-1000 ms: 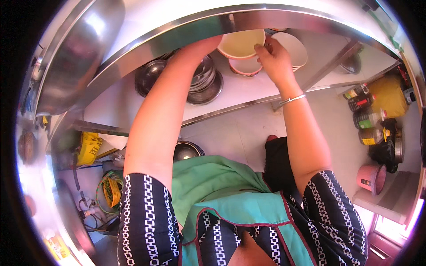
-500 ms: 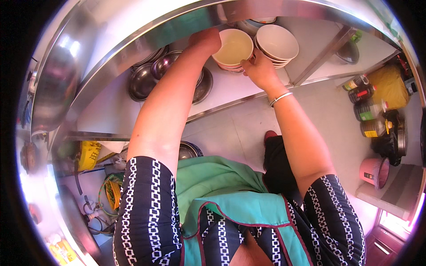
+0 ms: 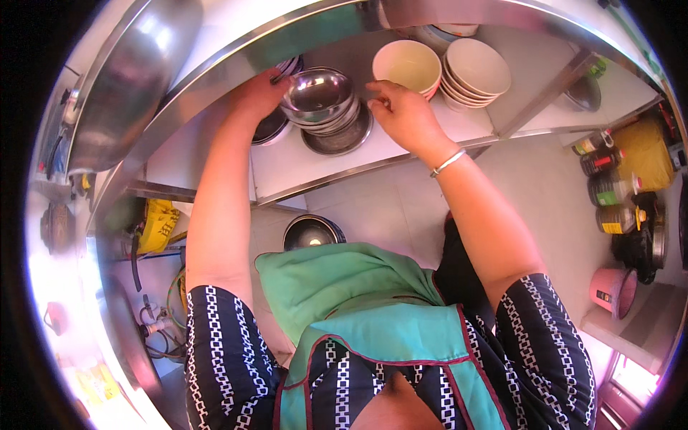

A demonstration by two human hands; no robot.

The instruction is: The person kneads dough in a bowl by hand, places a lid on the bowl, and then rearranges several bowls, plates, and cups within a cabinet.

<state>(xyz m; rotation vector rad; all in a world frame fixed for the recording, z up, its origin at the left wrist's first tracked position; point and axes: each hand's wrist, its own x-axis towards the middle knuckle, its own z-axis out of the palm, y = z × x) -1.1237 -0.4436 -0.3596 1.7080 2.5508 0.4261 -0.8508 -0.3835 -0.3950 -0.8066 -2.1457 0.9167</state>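
My left hand [image 3: 261, 93] reaches onto the shelf and touches the left side of a stack of shiny steel bowls [image 3: 326, 107]. Its fingers look spread, though the tips are partly hidden at the rim. The stack sits over a wide, shallow metal dish [image 3: 347, 136]. On the right of that stack, my right hand [image 3: 407, 118] is open, thumb and fingers apart, holding nothing. Just beyond it stands a stack of cream bowls [image 3: 403, 64] with pinkish outsides. White bowls [image 3: 480, 68] are nested beside them.
A steel frame edge [image 3: 279, 32] curves above my arms, and a metal post [image 3: 545, 93] stands right of the bowls. Dark bowls [image 3: 312, 233] sit low near my apron. Bottles [image 3: 609, 186] and a pink bucket [image 3: 613, 292] line the right side.
Both hands have left the cream bowls, which stay on the shelf. My left hand has moved left to the steel bowls; my right hand has shifted left of the cream stack. The view has shifted.
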